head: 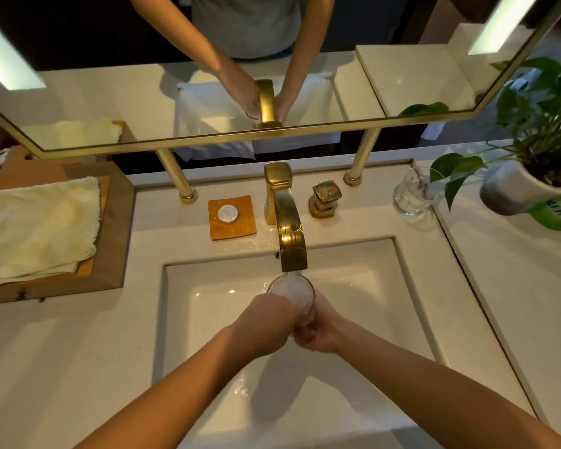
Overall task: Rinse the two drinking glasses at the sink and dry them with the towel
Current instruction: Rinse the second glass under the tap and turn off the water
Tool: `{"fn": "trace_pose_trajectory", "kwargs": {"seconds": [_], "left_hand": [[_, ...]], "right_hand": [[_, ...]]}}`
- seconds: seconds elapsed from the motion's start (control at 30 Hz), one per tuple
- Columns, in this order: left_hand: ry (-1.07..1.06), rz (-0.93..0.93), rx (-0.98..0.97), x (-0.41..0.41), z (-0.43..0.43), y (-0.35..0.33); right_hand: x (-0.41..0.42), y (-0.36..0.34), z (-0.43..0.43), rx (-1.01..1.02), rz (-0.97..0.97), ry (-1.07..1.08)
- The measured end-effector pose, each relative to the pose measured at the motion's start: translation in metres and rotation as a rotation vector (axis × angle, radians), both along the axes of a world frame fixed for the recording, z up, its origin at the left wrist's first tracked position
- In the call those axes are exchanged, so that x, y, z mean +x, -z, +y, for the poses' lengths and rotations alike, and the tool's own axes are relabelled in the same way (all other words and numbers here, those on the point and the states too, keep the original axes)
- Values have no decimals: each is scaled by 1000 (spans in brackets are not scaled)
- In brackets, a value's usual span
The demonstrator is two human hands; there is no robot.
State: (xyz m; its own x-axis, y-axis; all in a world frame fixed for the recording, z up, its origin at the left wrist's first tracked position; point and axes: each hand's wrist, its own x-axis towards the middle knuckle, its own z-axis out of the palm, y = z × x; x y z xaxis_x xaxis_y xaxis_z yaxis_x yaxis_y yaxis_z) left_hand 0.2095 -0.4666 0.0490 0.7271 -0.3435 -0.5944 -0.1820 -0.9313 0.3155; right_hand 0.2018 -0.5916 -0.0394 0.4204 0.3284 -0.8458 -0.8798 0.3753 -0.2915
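A clear drinking glass (293, 291) sits under the gold faucet (287, 222), and water streams into it, foaming white inside. My right hand (321, 328) wraps around its lower part from the right. My left hand (266, 322) closes on its near left side, fingers at the rim. Both hands hover over the white sink basin (370, 303). The second glass (413, 197) stands upright on the counter at the back right, beside the plant. A pale yellow towel (36, 228) lies folded on a wooden tray (110, 228) at the left.
A gold tap handle (326, 197) stands right of the faucet. A small wooden dish with a round white soap (230, 217) is left of it. A potted leafy plant (531, 176) fills the back right corner. A gold-framed mirror (208, 137) hangs behind on two posts.
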Motion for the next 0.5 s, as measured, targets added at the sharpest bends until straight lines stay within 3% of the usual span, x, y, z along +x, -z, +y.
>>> {"fn": "trace_pose_trajectory", "kwargs": {"seconds": [0.1,0.17,0.23,0.3,0.4,0.5], "left_hand": [[-277,-54,-368,-12,-9,3],[-704,181,-691,-11,-17,-7],[-951,367,-868,-5,-20,-9],[-792,271,-759,-9,-20,-6],[-183,-92,-266,-17,-16,10],[177,-129,6,-6,-2,0]], "right_hand": [[3,11,3,-82,-102,113],[2,13,6,-163,-174,149],[1,11,6,-215,-215,111],[2,11,4,-242,-217,104],[6,2,6,-216,-154,129],[3,13,9,-187,-45,177]]}}
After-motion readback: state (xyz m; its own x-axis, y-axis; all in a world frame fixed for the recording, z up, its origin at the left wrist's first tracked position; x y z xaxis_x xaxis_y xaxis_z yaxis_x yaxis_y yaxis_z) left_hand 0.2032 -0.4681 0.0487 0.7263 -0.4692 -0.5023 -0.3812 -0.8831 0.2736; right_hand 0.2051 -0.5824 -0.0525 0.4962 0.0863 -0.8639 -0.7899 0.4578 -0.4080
